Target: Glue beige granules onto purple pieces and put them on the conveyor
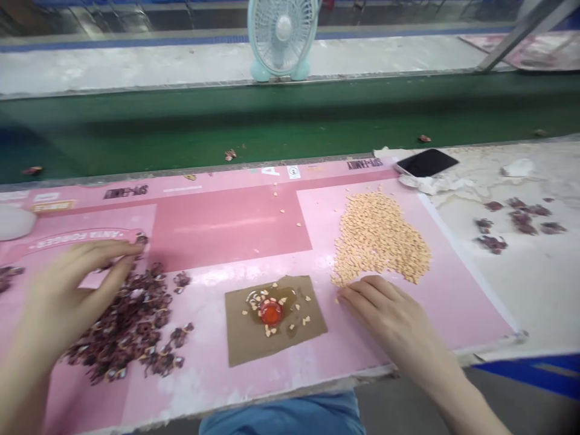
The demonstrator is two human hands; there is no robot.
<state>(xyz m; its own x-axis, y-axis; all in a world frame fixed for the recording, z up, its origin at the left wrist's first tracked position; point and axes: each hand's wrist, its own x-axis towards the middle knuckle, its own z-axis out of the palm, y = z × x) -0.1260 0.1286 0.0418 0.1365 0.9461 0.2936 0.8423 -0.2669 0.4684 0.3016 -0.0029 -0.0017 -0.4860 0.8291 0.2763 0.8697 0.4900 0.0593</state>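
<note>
We have much remaining: dark pile (127, 320), eight o'clock; tan pile (380, 235), three o'clock. Left hand (58, 293) pinches dark piece (142, 238); right hand's (387, 308) grip unclear.

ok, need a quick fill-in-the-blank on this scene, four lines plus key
1. Of the dark heap and the pale heap, the left hand is at the ____ one.
2. The cardboard under the small red dish is coloured ____.
3. The phone lies on the person's ____ side.
4. The fan stands beyond a strip coloured ____.

Missing words: dark; brown; right; green.
</note>
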